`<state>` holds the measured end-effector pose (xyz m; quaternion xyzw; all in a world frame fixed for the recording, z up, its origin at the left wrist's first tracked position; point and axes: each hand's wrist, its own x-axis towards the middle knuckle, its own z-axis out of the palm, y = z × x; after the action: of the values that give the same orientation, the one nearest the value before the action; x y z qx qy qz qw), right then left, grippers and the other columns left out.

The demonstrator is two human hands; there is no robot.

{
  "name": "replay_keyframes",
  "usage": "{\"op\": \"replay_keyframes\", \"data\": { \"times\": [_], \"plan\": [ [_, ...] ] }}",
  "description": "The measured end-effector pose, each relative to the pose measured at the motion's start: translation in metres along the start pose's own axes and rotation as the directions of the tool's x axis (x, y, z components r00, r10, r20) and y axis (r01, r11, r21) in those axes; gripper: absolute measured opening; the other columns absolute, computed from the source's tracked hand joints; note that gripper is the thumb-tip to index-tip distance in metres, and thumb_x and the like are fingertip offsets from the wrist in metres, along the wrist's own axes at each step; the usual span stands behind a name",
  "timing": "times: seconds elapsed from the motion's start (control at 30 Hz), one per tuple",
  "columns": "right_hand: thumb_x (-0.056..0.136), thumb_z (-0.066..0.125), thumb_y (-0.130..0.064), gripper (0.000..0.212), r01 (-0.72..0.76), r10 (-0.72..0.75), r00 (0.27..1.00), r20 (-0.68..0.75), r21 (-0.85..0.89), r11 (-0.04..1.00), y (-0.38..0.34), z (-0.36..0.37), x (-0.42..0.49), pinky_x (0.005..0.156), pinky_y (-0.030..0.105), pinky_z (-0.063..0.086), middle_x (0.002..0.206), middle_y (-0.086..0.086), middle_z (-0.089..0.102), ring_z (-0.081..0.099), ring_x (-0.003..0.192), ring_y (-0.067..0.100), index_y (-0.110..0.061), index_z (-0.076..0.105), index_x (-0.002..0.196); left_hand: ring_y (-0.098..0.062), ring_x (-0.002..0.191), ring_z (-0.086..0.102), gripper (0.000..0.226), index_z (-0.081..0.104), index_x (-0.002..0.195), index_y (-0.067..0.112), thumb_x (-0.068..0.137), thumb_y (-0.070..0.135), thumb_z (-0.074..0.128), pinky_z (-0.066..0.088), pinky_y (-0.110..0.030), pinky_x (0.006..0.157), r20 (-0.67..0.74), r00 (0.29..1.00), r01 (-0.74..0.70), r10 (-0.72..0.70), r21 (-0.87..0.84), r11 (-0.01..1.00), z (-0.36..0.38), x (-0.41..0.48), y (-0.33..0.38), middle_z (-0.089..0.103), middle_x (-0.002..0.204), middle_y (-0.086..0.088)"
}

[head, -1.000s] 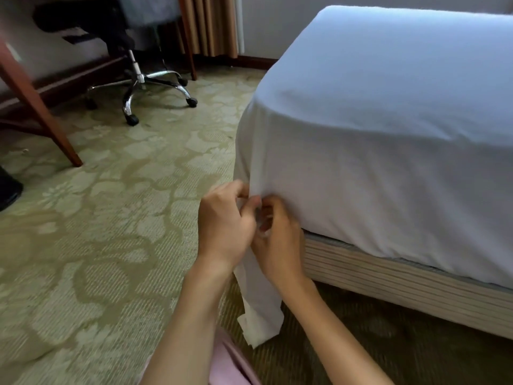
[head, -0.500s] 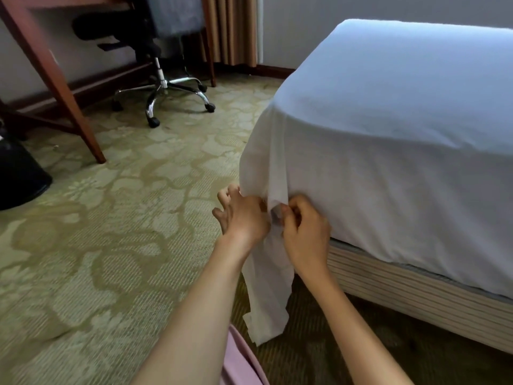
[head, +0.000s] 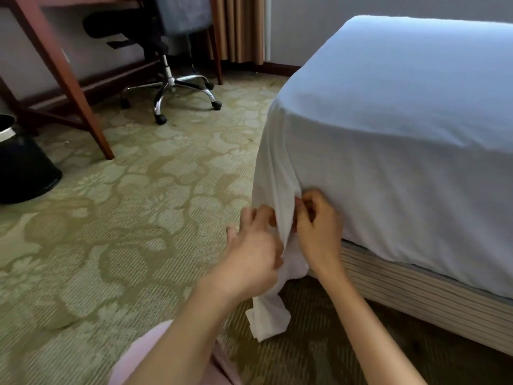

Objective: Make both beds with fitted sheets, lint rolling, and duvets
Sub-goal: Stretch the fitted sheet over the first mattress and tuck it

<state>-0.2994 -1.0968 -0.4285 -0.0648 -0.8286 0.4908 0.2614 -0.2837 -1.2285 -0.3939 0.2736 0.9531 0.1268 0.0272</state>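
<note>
Your right hand pinches the white cotton fitted sheet bunched at the mattress corner around 5 o'clock, left hand loose-fingered against the dangling tail, so I'd pull that slack snug before tucking.

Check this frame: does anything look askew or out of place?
Yes. At the bed corner the sheet is untucked: a bunched tail hangs to the carpet, below the right hand pinching it.
</note>
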Motion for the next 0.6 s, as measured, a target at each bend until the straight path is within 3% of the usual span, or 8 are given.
{"op": "replay_keyframes", "data": {
  "times": [0.13,0.2,0.27,0.3,0.37,0.5,0.53,0.6],
  "plan": [
    [0.096,0.052,-0.021,0.012,-0.020,0.020,1.000,0.005,-0.038,0.999,0.001,-0.001,-0.003,0.069,0.042,0.054,0.077,-0.004,0.062,0.060,0.070,0.012,-0.015,0.059,0.088,-0.022,0.090,0.060,0.020,0.069,0.080,0.017,0.086,0.034,0.060,0.051,-0.040,0.084,0.252,0.962,0.157,-0.102,-0.209,0.965,0.001,0.013,-0.017,0.062,0.100,-0.001],
    [0.096,0.052,-0.024,0.012,-0.038,0.039,0.999,-0.027,0.013,0.999,0.000,-0.002,-0.009,0.070,0.041,0.054,0.079,-0.006,0.061,0.060,0.073,0.010,-0.016,0.057,0.089,-0.025,0.086,0.064,0.026,0.070,0.089,0.017,0.086,0.037,0.053,0.054,-0.041,0.080,0.063,0.959,0.283,-0.276,-0.277,0.918,-0.002,0.019,-0.029,0.068,0.093,-0.004],
    [0.095,0.052,-0.028,0.011,-0.062,0.068,0.997,-0.046,0.127,0.990,-0.003,-0.003,-0.019,0.069,0.039,0.055,0.081,-0.007,0.061,0.060,0.074,0.008,-0.019,0.055,0.089,-0.024,0.086,0.062,0.030,0.067,0.091,0.014,0.093,0.039,0.050,0.052,-0.038,0.078,-0.211,0.869,0.334,-0.447,-0.416,0.846,-0.008,0.027,-0.031,0.068,0.092,-0.004],
    [0.094,0.054,-0.029,0.010,-0.080,0.085,0.996,-0.021,0.169,0.982,-0.003,-0.002,-0.026,0.069,0.036,0.054,0.082,-0.007,0.060,0.060,0.074,0.007,-0.021,0.055,0.089,-0.021,0.083,0.062,0.032,0.065,0.089,0.013,0.092,0.043,0.053,0.051,-0.034,0.075,-0.246,0.839,0.300,-0.485,-0.535,0.790,-0.013,0.032,-0.027,0.067,0.088,-0.001],
    [0.090,0.060,-0.034,0.014,-0.124,0.112,0.990,0.090,0.147,0.981,-0.002,0.001,-0.041,0.071,0.031,0.051,0.088,-0.010,0.059,0.058,0.080,0.005,-0.024,0.053,0.096,-0.016,0.075,0.060,0.033,0.063,0.083,0.013,0.087,0.046,0.060,0.046,-0.028,0.065,-0.199,0.861,0.228,-0.468,-0.671,0.705,-0.019,0.041,-0.015,0.064,0.078,0.003],
    [0.074,0.069,-0.055,0.062,-0.131,0.155,0.966,0.208,-0.124,0.984,0.002,0.021,-0.064,0.079,0.030,0.049,0.107,-0.011,0.046,0.050,0.097,0.008,-0.020,0.042,0.117,-0.019,0.054,0.046,0.026,0.050,0.060,0.009,0.083,0.018,0.058,0.033,-0.023,0.046,-0.174,0.889,0.202,-0.423,-0.680,0.705,-0.019,0.047,-0.002,0.048,0.055,-0.001],
    [0.075,0.069,-0.054,0.063,-0.113,0.143,0.974,0.176,-0.171,0.979,0.003,0.025,-0.067,0.078,0.030,0.049,0.106,-0.009,0.046,0.051,0.096,0.009,-0.016,0.043,0.119,-0.019,0.052,0.043,0.026,0.047,0.058,0.007,0.080,0.016,0.058,0.033,-0.024,0.047,-0.154,0.895,0.191,-0.418,-0.715,0.672,-0.020,0.047,-0.001,0.046,0.053,-0.002],
    [0.084,0.067,-0.037,0.042,-0.124,0.141,0.987,0.071,-0.206,0.971,0.010,0.029,-0.067,0.072,0.034,0.053,0.100,-0.006,0.056,0.058,0.088,0.012,-0.015,0.049,0.115,-0.028,0.059,0.057,0.026,0.056,0.068,-0.004,0.069,0.021,0.059,0.048,-0.034,0.056,-0.107,0.914,0.157,-0.391,-0.795,0.587,-0.022,0.049,-0.001,0.059,0.062,-0.015]
  ]
}}
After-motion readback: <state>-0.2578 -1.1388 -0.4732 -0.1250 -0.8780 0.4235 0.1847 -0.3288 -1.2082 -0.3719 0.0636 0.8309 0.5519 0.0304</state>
